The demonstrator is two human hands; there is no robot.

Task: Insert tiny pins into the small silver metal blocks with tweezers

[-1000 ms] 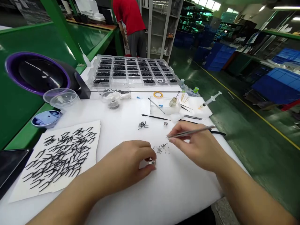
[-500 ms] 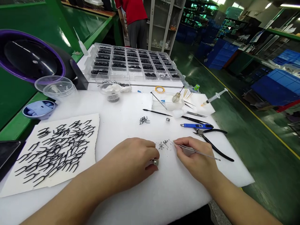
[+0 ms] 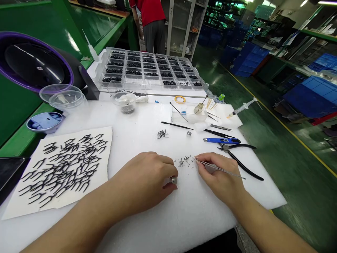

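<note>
My left hand (image 3: pixel 147 179) rests on the white foam mat (image 3: pixel 168 218), fingers pinched on a small silver metal piece (image 3: pixel 173 180). My right hand (image 3: pixel 219 177) grips thin metal tweezers (image 3: pixel 218 168) whose tip points left into a little pile of tiny dark parts (image 3: pixel 183 161) lying just beyond the silver piece. A small cluster of black clips (image 3: pixel 162 134) and one small metal nut (image 3: pixel 189 133) lie farther back on the mat.
A white sheet (image 3: pixel 60 168) covered with several black forked parts lies left. Black pliers (image 3: pixel 239 158), a blue tool (image 3: pixel 219 140), a syringe (image 3: pixel 242 107), a clear box (image 3: pixel 188 116) and a compartment tray (image 3: pixel 150 72) lie behind. A person in red (image 3: pixel 151 21) stands beyond.
My right hand dropped from above the mat down to it, bringing the tweezer tip to the pile of tiny parts. The left hand has kept its pinch on the silver piece.
</note>
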